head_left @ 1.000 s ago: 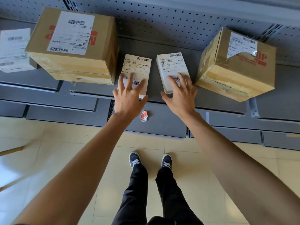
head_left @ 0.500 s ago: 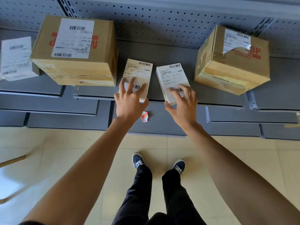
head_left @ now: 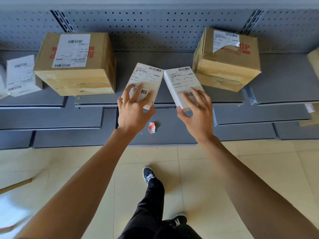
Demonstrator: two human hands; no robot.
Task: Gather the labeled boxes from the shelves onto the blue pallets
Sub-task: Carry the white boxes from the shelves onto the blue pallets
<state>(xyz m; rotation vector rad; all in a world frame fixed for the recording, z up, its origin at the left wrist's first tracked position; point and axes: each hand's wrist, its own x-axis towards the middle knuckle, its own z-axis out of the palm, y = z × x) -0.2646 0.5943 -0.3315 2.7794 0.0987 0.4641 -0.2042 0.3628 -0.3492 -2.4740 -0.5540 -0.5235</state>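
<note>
Two small flat labeled boxes lie side by side at the front of the grey shelf (head_left: 155,57). My left hand (head_left: 133,109) grips the near end of the left small box (head_left: 146,78), fingers on its label and thumb under its edge. My right hand (head_left: 196,111) grips the near end of the right small box (head_left: 181,80) the same way. The far corners of the two boxes touch. A large brown carton (head_left: 76,66) stands to the left and another brown carton (head_left: 226,61) with a torn label to the right. No blue pallet is in view.
A white labeled parcel (head_left: 20,75) sits at the far left of the shelf, and a carton corner (head_left: 314,62) shows at the right edge. A crumpled red-and-white sticker (head_left: 152,128) lies on a lower shelf (head_left: 172,135). Below are tiled floor and my legs.
Both hands have pulled the two small boxes toward the shelf's front edge and closed around their near ends. The boxes' far corners have come together. My feet have shifted.
</note>
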